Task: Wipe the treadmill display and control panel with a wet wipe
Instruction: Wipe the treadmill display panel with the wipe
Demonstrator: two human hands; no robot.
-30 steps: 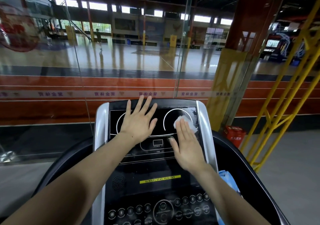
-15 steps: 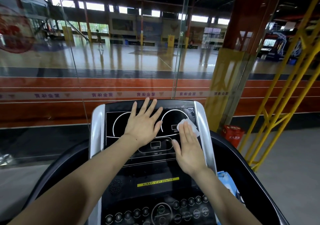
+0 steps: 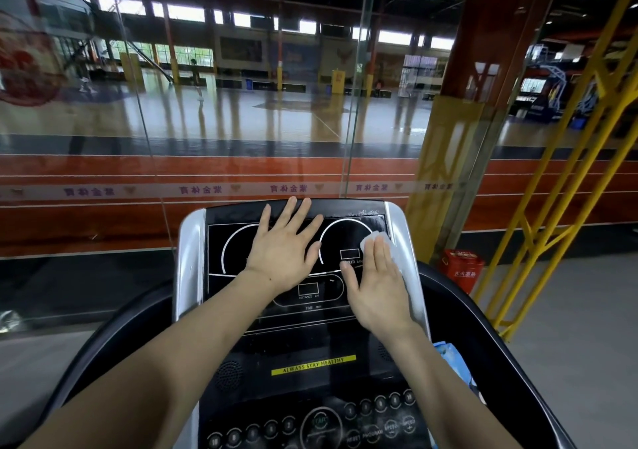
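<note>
Glass (image 3: 241,120) stands behind the treadmill, with a sports hall floor beyond it. Right hand (image 3: 378,288) lies flat, fingers straight and close together, pressing a white wipe (image 3: 397,255) against the display (image 3: 338,241); the wipe shows past the fingertips and along the hand's outer edge, by the silver frame (image 3: 409,269) on that side. Left hand (image 3: 284,248) lies flat just beside the right, fingers straight and spread, palm on the display, fingertips reaching its top edge; it holds nothing. Below both wrists runs a yellow strip (image 3: 313,365), and below that the control panel (image 3: 310,424) with round buttons. Beyond the right forearm's outer side a blue pack (image 3: 455,362) sits against the black side rail (image 3: 500,362). Farther out on that side stand a red box (image 3: 461,269) and yellow rails (image 3: 552,207).
</note>
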